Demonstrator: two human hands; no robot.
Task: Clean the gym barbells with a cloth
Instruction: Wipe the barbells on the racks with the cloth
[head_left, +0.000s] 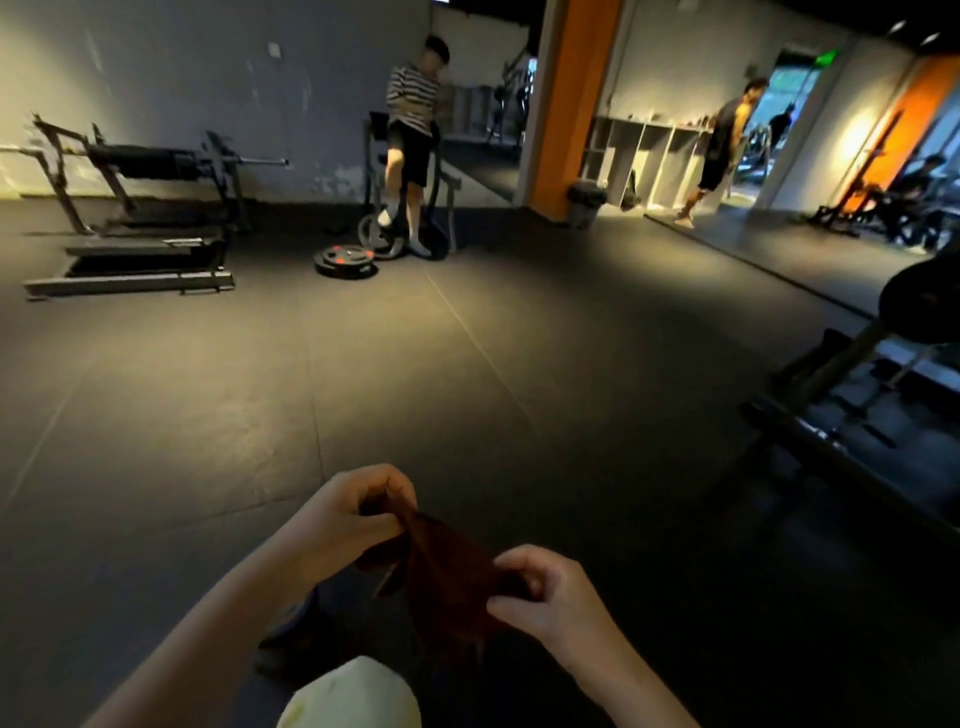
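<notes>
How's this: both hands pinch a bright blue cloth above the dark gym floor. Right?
No. Head view: the cloth is dark reddish-brown, not blue. Left hand and right hand both pinch it above the dark gym floor.

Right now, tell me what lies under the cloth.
The cloth, held by left hand and right hand, hangs above the dark floor. What looks like a shoe shows lower left. Whatever lies straight beneath is hidden.

Cloth (447, 577) between hands, bench (140, 171) far left.
</notes>
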